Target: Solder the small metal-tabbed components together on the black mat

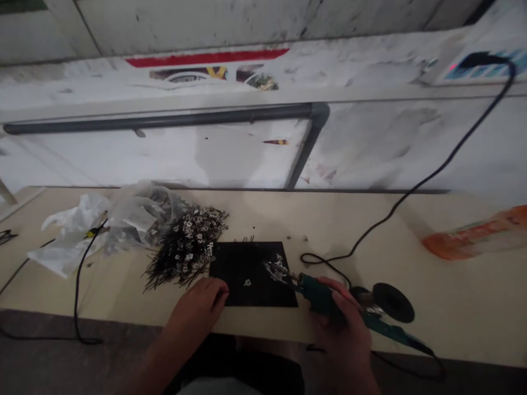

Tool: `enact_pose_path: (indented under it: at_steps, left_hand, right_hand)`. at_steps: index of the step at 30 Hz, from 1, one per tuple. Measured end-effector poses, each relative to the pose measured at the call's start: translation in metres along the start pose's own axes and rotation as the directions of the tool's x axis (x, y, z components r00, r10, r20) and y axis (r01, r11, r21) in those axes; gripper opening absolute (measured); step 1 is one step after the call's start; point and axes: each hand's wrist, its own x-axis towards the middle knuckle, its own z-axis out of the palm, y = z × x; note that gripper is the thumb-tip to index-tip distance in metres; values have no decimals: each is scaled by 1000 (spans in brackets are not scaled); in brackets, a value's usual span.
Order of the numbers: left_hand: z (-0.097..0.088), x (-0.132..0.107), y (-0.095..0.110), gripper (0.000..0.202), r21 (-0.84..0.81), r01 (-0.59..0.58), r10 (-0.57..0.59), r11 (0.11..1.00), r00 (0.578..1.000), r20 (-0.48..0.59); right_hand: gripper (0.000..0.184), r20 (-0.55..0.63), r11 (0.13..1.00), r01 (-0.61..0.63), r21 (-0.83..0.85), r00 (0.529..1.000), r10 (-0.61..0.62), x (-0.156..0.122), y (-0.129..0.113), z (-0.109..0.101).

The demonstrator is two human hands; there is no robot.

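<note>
My right hand (343, 323) is closed around a green-handled soldering iron (317, 293), whose tip points left over a black mat (247, 263). Small bits of solder or parts (276, 269) lie by the tip, and one tiny piece (247, 282) sits mid-mat. My left hand (201, 304) rests at the mat's near left edge, fingers curled downward; whether it pinches anything is hidden. Just left of the mat lies a heap of small wired components (185, 247).
Crumpled clear plastic bags (115, 219) lie at the left with a black cable (77, 285) beside them. A round black stand (393, 302) sits right of the iron. Its cord (432, 175) runs up to the right. An orange packet (473, 233) lies far right.
</note>
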Motion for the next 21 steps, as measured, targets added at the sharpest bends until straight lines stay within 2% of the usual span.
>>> enact_pose_path:
  at_steps: [4, 6, 9, 13, 17, 21]
  left_hand:
    - [14, -8, -3, 18, -94, -86, 80, 992, 994, -72]
    - [18, -8, -2, 15, -107, -101, 85, 989, 986, -141]
    - [22, -4, 3, 11, -117, -100, 68, 988, 966, -248]
    - [27, 1, 10, 9, -122, -88, 41, 989, 939, -343]
    - [32, 5, 14, 14, -119, -76, 27, 990, 928, -372]
    - [33, 7, 16, 17, -100, -63, 25, 993, 940, -340]
  right_hand:
    - [32, 30, 976, -12, -219, 999, 19, -14, -7, 4]
    - [33, 74, 939, 32, -344, 997, -7, -17, -10, 2]
    - [30, 140, 896, 74, -438, 990, -13, -14, -7, -6]
    - [31, 199, 833, 60, -550, 978, 61, -5, 1, -25]
    - [34, 222, 793, 58, -607, 970, 99, -2, 2, -33]
    - [31, 247, 762, 132, -634, 968, 38, -2, 1, -32]
